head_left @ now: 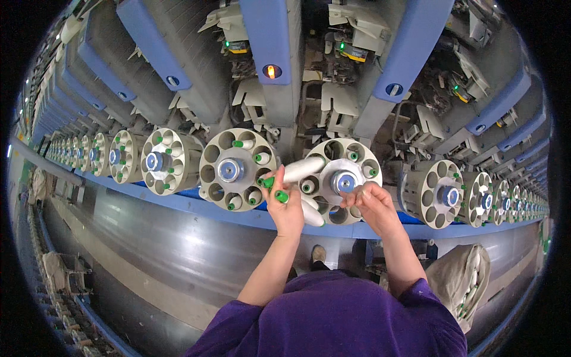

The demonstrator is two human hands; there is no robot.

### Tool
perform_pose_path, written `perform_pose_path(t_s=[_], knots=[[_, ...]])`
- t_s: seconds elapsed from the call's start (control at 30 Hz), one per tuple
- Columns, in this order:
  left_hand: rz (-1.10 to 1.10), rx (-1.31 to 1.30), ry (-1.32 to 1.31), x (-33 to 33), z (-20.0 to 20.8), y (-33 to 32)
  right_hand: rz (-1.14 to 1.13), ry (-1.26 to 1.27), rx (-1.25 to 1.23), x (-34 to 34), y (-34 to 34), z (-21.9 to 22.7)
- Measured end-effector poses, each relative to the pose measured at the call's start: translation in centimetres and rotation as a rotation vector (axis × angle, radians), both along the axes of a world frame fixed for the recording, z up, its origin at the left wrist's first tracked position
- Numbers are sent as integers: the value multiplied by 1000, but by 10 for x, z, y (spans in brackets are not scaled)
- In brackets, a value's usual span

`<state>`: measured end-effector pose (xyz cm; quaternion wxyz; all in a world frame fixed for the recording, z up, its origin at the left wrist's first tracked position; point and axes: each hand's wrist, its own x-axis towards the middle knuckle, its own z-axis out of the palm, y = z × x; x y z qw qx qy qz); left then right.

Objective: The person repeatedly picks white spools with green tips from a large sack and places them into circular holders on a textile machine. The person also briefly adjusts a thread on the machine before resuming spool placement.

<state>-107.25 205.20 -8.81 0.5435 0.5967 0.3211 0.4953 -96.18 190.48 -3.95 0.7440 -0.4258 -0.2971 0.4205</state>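
Note:
My left hand (285, 208) is closed around two white yarn bobbins with green tube ends. The upper bobbin (304, 169) slants up to the right; the lower bobbin (313, 215) points down to the right. Both lie in front of a round cream magazine (325, 156), whose pockets hold several other bobbins. At the magazine's blue and silver hub (344, 181), my right hand (375, 207) has its thumb and fingers pinched together. Whatever is between those fingertips is too fine to make out. Left of my left hand stands another magazine (209, 156) with several green-tipped bobbins.
More round magazines (429, 185) line the machine on both sides. Blue and grey machine columns (267, 35) rise behind them, one with an orange light. A cloth sack (446, 271) of bobbins stands at lower right. A blue rail (238, 219) runs below the magazines.

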Motion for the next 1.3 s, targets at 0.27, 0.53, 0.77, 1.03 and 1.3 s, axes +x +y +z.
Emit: perform_pose_path(t_s=[0.27, 0.53, 0.77, 1.03, 1.3], knots=[[-369, -71, 31, 12, -6, -21, 349, 394, 270, 21, -1, 22], [-301, -548, -587, -34, 49, 28, 654, -534, -600, 6, 21, -31], [12, -793, -635, -38, 25, 14, -37, -229, -755, 60, -39, -60], [-178, 274, 32, 44, -31, -66, 178, -167, -257, 62, -28, 7], [-755, -375, 40, 36, 23, -77, 271, -539, -402, 53, 11, -9]])
